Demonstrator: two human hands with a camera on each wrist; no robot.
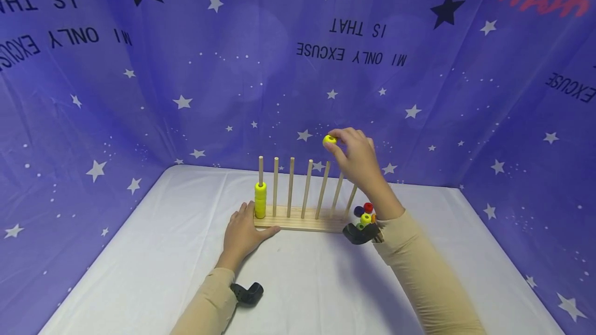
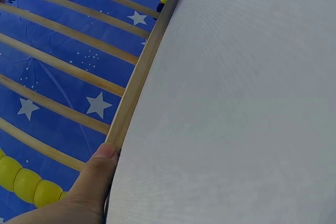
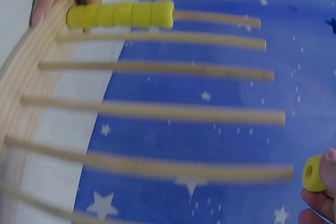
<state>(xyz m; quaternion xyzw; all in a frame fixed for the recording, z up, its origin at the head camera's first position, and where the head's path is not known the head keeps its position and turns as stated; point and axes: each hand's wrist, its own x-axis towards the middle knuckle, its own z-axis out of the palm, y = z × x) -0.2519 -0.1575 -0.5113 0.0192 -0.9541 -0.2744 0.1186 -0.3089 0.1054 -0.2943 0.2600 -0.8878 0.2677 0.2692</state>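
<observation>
A wooden peg rack (image 1: pixel 298 221) with a row of upright pegs stands on the white table. Several yellow beads (image 1: pixel 261 200) are stacked on its leftmost peg. My left hand (image 1: pixel 243 234) grips the left end of the base, its thumb (image 2: pixel 97 174) along the front edge. Between thumb and fingers, my right hand (image 1: pixel 356 154) pinches one yellow bead (image 3: pixel 313 173), its hole showing. That bead is held above the pegs, apart from them. In the right wrist view only the fingertips of this hand show, at the right edge.
Loose beads in red, dark blue, yellow, green and orange, among them a red bead (image 1: pixel 368 207), lie at the rack's right end, partly hidden by the right wrist's black camera (image 1: pixel 360 233). A purple star-patterned cloth (image 1: pixel 261 66) surrounds the table (image 1: pixel 298 283).
</observation>
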